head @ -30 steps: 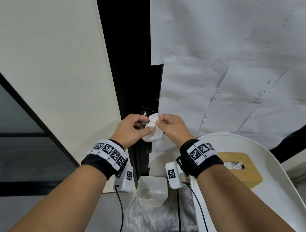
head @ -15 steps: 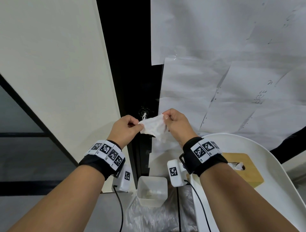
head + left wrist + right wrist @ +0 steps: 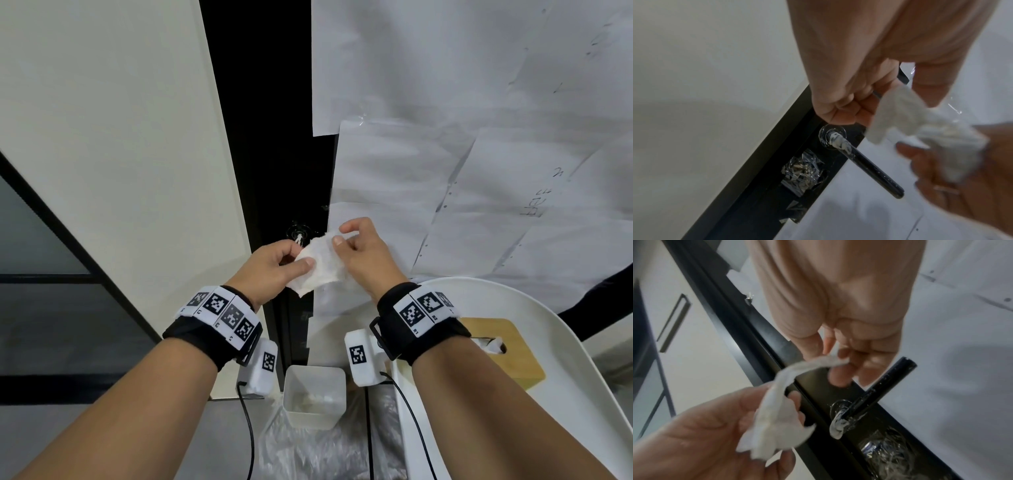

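A crumpled white tissue (image 3: 320,265) is held between both hands in front of a black door. My left hand (image 3: 299,255) pinches its left edge between thumb and curled fingers. My right hand (image 3: 342,234) pinches the upper right corner with thumb and fingertips. Just behind the tissue is the black door handle (image 3: 865,164), a straight lever smeared with white paste (image 3: 838,142) near its round base. In the right wrist view the tissue (image 3: 781,410) hangs between the hands, apart from the handle (image 3: 879,389). Neither hand touches the lever.
White paper sheets (image 3: 445,171) cover the door to the right. A small clear bag of screws (image 3: 803,170) is stuck below the handle. Beneath my wrists stands a small white bin (image 3: 313,394) on crinkled plastic. A white round tabletop (image 3: 565,359) at right bears a wooden tissue box (image 3: 507,346).
The hands first held the tissue bunched together, then pulled it apart. Now it is spread flatter between them, and the left thumb lies across its lower left part.
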`<state>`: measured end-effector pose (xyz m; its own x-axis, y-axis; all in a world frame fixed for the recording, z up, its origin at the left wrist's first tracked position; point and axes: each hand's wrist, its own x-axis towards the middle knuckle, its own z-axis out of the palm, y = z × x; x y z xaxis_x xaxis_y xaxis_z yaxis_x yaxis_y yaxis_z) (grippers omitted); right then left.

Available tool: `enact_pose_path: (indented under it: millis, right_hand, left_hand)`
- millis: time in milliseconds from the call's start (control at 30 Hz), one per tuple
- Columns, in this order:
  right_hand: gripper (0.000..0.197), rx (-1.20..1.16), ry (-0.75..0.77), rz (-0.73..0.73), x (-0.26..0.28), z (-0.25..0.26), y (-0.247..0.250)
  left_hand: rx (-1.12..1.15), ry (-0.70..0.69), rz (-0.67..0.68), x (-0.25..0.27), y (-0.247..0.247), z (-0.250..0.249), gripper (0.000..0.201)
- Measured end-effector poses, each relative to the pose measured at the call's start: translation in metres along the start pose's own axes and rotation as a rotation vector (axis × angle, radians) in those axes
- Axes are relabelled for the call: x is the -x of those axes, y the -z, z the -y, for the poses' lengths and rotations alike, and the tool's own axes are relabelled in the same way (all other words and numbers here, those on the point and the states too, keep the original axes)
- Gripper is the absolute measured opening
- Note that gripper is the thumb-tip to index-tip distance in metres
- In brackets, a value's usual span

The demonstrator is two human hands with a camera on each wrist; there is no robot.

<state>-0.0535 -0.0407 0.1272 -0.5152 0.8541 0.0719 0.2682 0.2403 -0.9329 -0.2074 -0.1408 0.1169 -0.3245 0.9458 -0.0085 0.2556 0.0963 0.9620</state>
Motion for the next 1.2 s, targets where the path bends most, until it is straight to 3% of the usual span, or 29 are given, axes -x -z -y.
enact_pose_path:
  millis: [100,200,367,567,667,733,833,900,1000,1133,1200]
  right_hand:
    - [0.022,-0.022,-0.114,0.063,0.005,-0.008,-0.004]
    - [0.018,-0.160,-0.154,0.120,0.011,-0.005,-0.010]
    - [0.018,-0.183,-0.149,0.177,0.013,0.003,-0.018]
    - [0.015,-0.029,0.017,0.051,0.009,0.003,-0.009]
    - [0.026,-0.015,0.021,0.013,0.007,0.001,-0.007]
    - [0.023,-0.044,-0.001,0.005,0.007,0.002,-0.008]
    - [0.028,-0.053,-0.011,0.076,0.011,0.006,-0.009]
    - [0.030,0.019,0.031,0.080,0.012,0.008,-0.007]
    - [0.016,0.183,0.069,0.045,0.010,0.006,-0.003]
    - [0.015,0.277,0.096,0.014,0.006,0.001,0.000]
    - [0.018,0.254,0.118,0.025,0.006,0.001,-0.001]
  left_hand:
    - [0.118,-0.015,-0.133,-0.001,-0.002,0.002,0.016]
    - [0.160,-0.035,-0.251,0.000,-0.005,0.003,0.014]
    - [0.206,-0.048,-0.261,0.003,-0.010,0.002,0.017]
    - [0.278,-0.076,-0.278,0.005,-0.006,0.000,0.022]
    - [0.213,-0.112,-0.269,0.005,-0.002,0.001,0.024]
    - [0.164,-0.138,-0.258,0.006,-0.002,0.001,0.020]
    - [0.155,-0.149,-0.233,0.007,-0.003,-0.001,0.012]
    - [0.145,-0.125,-0.189,0.007,-0.001,-0.001,0.019]
    - [-0.018,-0.099,-0.177,0.005,0.002,0.002,0.030]
    - [-0.244,-0.101,-0.270,-0.002,0.004,0.008,0.002]
    - [-0.283,-0.082,-0.273,-0.005,0.006,0.013,0.010]
